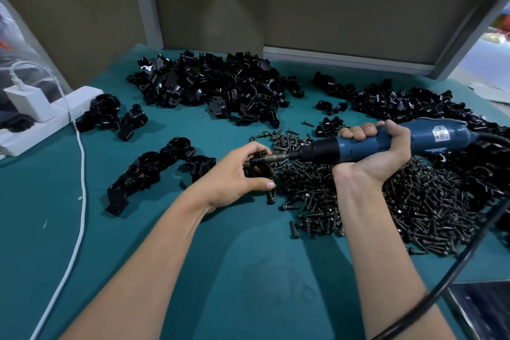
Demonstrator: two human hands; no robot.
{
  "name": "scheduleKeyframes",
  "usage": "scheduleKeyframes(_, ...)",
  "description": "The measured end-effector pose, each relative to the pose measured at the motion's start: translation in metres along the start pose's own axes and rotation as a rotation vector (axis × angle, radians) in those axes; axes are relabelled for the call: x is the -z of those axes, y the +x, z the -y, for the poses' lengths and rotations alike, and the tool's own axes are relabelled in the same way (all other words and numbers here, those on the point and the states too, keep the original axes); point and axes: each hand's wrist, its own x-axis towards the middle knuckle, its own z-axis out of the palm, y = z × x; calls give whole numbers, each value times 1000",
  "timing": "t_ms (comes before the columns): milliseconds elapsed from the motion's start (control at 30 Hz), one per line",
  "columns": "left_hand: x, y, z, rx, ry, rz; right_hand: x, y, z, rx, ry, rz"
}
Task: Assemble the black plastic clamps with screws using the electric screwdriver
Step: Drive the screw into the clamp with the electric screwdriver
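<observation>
My right hand (378, 150) grips the blue electric screwdriver (356, 145), which lies level and points left. Its metal bit meets a black plastic clamp (258, 164) that my left hand (234, 176) pinches between thumb and fingers, just above the green table. Most of that clamp is hidden by my fingers. A wide heap of dark screws (367, 201) lies under and to the right of both hands. Several put-together clamps (154, 171) lie in a row left of my left hand.
Big piles of loose black clamp parts sit at the back centre (212, 88) and back right (400, 102). A white power strip (41, 116) with a charger stands at the left edge, its white cable (80, 201) running forward. The screwdriver's black cord (441, 279) loops at the right.
</observation>
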Motion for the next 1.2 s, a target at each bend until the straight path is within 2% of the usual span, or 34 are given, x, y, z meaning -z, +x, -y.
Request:
scheduleKeyframes(333,-3,-2,-2,0,-135,9,-1,-2,1,8,2,34)
scheduleKeyframes(567,-9,-2,-1,42,-314,102,-5,-6,16,27,-84,285)
scheduleKeyframes(700,2,-2,1,42,-311,33,-5,-6,33,75,-123,385)
scheduleKeyframes(833,10,-2,0,30,-449,-22,-4,-3,40,91,-90,323)
scheduleKeyframes(967,8,-2,1,-18,-394,8,-2,-4,30,78,-85,237)
scheduleKeyframes(1200,5,-2,0,-34,-352,37,1,-5,22,57,-86,240)
